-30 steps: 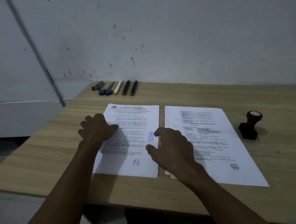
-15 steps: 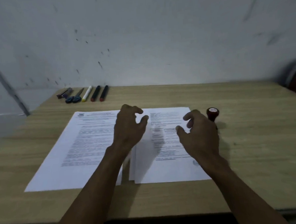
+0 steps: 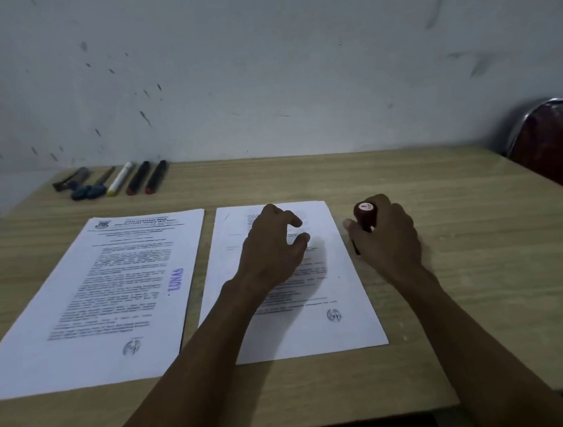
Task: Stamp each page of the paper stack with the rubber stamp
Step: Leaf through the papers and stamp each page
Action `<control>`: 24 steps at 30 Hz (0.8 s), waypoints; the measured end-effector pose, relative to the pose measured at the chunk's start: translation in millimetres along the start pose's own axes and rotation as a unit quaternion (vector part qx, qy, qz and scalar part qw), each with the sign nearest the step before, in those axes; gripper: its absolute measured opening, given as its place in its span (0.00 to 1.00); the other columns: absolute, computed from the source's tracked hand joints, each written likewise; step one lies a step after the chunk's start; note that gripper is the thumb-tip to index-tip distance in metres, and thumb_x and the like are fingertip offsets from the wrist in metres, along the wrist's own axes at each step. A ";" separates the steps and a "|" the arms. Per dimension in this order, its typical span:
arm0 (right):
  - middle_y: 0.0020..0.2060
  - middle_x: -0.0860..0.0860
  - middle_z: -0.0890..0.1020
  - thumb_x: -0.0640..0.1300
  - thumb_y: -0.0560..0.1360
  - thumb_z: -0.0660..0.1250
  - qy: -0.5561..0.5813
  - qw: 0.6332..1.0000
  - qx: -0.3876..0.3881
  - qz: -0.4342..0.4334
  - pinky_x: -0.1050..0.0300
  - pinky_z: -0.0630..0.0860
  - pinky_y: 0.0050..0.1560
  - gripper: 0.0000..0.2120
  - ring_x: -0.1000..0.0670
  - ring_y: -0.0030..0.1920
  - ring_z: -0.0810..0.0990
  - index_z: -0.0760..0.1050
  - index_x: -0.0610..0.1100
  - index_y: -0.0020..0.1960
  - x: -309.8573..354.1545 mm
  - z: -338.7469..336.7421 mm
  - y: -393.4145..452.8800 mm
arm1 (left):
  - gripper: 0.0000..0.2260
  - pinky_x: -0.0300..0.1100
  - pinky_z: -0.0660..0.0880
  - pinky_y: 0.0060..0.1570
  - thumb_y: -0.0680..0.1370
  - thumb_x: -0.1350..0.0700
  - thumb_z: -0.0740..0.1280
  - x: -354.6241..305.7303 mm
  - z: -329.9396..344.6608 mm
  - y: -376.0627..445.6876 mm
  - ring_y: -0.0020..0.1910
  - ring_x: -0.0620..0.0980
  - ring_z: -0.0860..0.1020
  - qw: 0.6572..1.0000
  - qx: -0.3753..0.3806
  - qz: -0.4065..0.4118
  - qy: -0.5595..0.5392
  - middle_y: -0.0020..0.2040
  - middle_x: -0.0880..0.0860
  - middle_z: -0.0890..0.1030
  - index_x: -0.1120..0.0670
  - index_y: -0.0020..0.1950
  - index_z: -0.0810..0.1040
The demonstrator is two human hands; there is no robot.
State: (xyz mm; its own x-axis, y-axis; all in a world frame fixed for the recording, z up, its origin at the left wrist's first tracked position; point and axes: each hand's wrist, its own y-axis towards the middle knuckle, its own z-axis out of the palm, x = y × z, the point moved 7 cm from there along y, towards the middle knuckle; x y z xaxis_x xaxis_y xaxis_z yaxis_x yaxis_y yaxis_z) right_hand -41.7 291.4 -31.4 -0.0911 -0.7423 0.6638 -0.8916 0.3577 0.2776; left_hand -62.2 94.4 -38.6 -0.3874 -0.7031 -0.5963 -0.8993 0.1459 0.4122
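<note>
Right hand (image 3: 387,237): fingers curled round dark red round-knobbed rubber stamp (image 3: 365,213), at its 11 o'clock.
Left hand (image 3: 272,246): loosely curled, empty, above the white printed paper page (image 3: 312,329).

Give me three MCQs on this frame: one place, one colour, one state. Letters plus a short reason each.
1. Where is the rubber stamp?
A. on the left pile
B. on the table right of the right-hand page
C. beside the markers at the wall

2. What colour is the imprint on the left pile's top page?
A. purple
B. green
C. orange

3. What is the left hand doing?
A. gripping the stamp
B. holding a marker
C. over the right-hand page, fingers loosely curled, holding nothing

Answers:
1 B: the stamp stands off the right edge of the right-hand page, gripped by the right hand.
2 A: the mark by that page's right edge reads purple.
3 C: nothing sits between its thumb and fingers, and printed lines show beneath it.
</note>
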 end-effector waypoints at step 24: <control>0.44 0.52 0.80 0.39 0.75 0.72 0.178 0.964 -0.034 -0.193 0.75 0.71 0.39 0.16 0.60 0.41 0.80 0.71 0.43 0.60 14.7 18.5 -40.9 | 0.13 0.47 0.64 0.56 0.76 0.44 0.66 13.1 21.2 -12.3 0.60 0.52 0.70 0.993 0.059 0.009 0.100 0.59 0.48 0.76 0.46 0.58 0.80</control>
State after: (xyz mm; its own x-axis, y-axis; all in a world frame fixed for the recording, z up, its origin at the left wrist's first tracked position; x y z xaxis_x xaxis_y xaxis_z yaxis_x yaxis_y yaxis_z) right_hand -14.8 255.4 -45.8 0.4105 -0.5904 0.6950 -0.7960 0.1399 0.5889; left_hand -60.6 98.1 -66.1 -0.3665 -0.8219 -0.4360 -0.9147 0.2324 0.3307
